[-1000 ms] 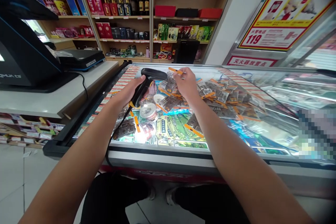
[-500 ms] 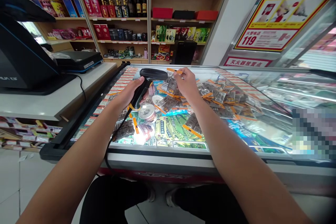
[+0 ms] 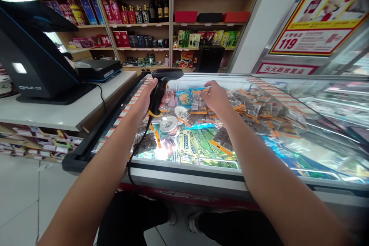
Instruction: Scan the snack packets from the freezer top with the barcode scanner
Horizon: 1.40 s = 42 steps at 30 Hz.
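Note:
My left hand (image 3: 144, 100) grips the handle of a black barcode scanner (image 3: 161, 84), held upright with its head pointing right; its cable (image 3: 131, 161) hangs down over the front edge. My right hand (image 3: 217, 98) is low over a heap of small dark snack packets with orange strips (image 3: 250, 107) on the glass top of a chest freezer (image 3: 184, 177). Its fingertips pinch the orange top edge of one packet (image 3: 197, 103), just right of the scanner. Round tins (image 3: 169, 125) and green packs (image 3: 196, 140) lie below the hands.
A white counter (image 3: 57, 113) on the left carries a black till screen (image 3: 31, 65) and a flat black device (image 3: 98, 70). Wooden shelves (image 3: 170, 23) of bottles and boxes fill the back wall. A red and yellow poster (image 3: 317, 15) hangs at the right. My dark shoes (image 3: 178, 219) show on the tiled floor.
My right hand has come down and a little right with the packet, closer to the heap. The scanner has tipped more upright in my left hand. The view has shifted slightly.

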### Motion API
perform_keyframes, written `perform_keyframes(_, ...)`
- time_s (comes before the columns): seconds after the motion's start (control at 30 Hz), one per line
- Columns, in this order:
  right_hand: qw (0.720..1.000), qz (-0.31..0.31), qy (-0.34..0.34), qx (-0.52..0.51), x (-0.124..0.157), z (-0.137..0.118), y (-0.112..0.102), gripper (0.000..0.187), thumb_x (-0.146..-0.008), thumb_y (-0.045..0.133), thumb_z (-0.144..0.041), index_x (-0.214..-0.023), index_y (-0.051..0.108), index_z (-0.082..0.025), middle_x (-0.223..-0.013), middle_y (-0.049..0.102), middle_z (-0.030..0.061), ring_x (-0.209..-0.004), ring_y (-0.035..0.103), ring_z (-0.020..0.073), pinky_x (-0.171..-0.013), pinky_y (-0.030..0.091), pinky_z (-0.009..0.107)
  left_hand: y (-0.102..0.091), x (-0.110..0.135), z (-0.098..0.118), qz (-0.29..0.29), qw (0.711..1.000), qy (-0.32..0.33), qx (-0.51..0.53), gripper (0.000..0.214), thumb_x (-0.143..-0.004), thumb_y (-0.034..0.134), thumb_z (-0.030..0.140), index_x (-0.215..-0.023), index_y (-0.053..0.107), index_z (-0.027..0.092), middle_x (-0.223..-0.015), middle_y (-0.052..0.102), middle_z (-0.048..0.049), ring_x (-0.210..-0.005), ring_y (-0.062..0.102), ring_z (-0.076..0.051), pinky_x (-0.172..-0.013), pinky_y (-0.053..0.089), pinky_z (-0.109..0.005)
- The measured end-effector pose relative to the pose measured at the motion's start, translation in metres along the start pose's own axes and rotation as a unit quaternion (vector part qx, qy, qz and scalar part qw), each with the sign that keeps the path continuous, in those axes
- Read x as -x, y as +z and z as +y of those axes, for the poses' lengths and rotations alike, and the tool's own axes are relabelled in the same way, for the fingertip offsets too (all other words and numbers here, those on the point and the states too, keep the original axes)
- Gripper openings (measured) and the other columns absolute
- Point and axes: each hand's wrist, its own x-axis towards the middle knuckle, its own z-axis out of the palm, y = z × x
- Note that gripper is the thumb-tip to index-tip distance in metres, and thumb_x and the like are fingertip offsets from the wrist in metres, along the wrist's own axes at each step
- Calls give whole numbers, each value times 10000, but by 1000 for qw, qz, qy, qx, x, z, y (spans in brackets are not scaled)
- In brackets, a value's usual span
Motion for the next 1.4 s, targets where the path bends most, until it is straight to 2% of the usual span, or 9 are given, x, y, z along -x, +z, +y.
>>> perform_keyframes(0.13, 995, 27, -97, 26, 19, -21, 14, 360, -843, 694, -291, -1175, 638, -162, -1267, 558, 205, -1239, 481, 387, -1014, 389, 556, -6, -3, 8, 82, 996, 14, 36, 573, -903, 422, 727, -905, 589, 179, -500, 532, 21, -392, 536, -122, -372, 368, -226)
perform_keyframes(0.27, 927, -273, -212, -143, 61, -70, 30, 324, -973, 544, -464, -1129, 677, -214, -1210, 633, 126, -1086, 602, 276, -949, 487, 458, -8, -6, 12, 126, 991, 26, 44, 582, -912, 396, 731, -923, 590, 182, -499, 521, 34, -381, 528, -110, -369, 366, -216)
perform_keyframes(0.37, 877, -392, -257, -103, 93, -98, 38, 626, -827, 678, -658, -1278, 640, -225, -1359, 551, 169, -1318, 453, 376, -1020, 435, 526, -9, -6, 12, 129, 990, 24, 47, 583, -905, 402, 736, -914, 587, 183, -512, 528, 35, -380, 526, -106, -376, 380, -213)
perform_keyframes(0.6, 856, -434, -267, -91, 98, -99, 36, 553, -768, 810, -429, -1244, 607, -234, -1320, 566, 137, -1248, 516, 344, -962, 487, 445, -9, -5, 9, 87, 994, 19, 63, 583, -909, 411, 734, -893, 581, 176, -523, 541, 21, -380, 525, -108, -377, 384, -224)
perform_keyframes(0.73, 879, -402, -211, -149, 71, -83, 20, 463, -834, 733, -253, -1282, 615, -255, -1278, 647, 94, -1029, 647, 270, -874, 526, 412, -8, -6, 7, 74, 996, 12, 54, 588, -899, 421, 742, -879, 579, 176, -520, 539, 17, -378, 520, -113, -376, 383, -231)
perform_keyframes(0.87, 914, -296, -82, -264, 45, -64, 12, 715, -804, 766, -252, -1462, 489, -219, -1166, 706, 124, -924, 689, 257, -779, 553, 404, -6, -5, 5, 37, 999, 16, 21, 546, -889, 460, 716, -867, 575, 182, -523, 542, 18, -381, 504, -109, -384, 379, -231)
perform_keyframes(1.0, 915, -175, 26, -363, 23, -42, 16, 488, -771, 778, -279, -1226, 656, -149, -1008, 741, 117, -870, 697, 239, -768, 537, 381, -4, -2, 2, -11, 1000, 7, -20, 488, -867, 519, 666, -849, 578, 182, -541, 561, 5, -401, 495, -110, -398, 371, -235)
perform_keyframes(1.17, 926, -40, 60, -371, 3, -13, 24, 329, -780, 748, -407, -1019, 741, -181, -894, 698, 60, -782, 641, 204, -672, 493, 324, -3, -2, -6, -75, 995, -12, -65, 504, -833, 555, 681, -819, 588, 178, -538, 564, -11, -408, 470, -113, -406, 359, -242)
perform_keyframes(1.4, 935, -25, 58, -350, -1, -7, 22, 357, -826, 682, -479, -1078, 727, -229, -793, 606, 21, -634, 518, 159, -555, 443, 288, 2, -3, -12, -81, 994, -7, -75, 493, -846, 586, 672, -776, 584, 185, -578, 594, -21, -436, 505, -116, -437, 391, -246)
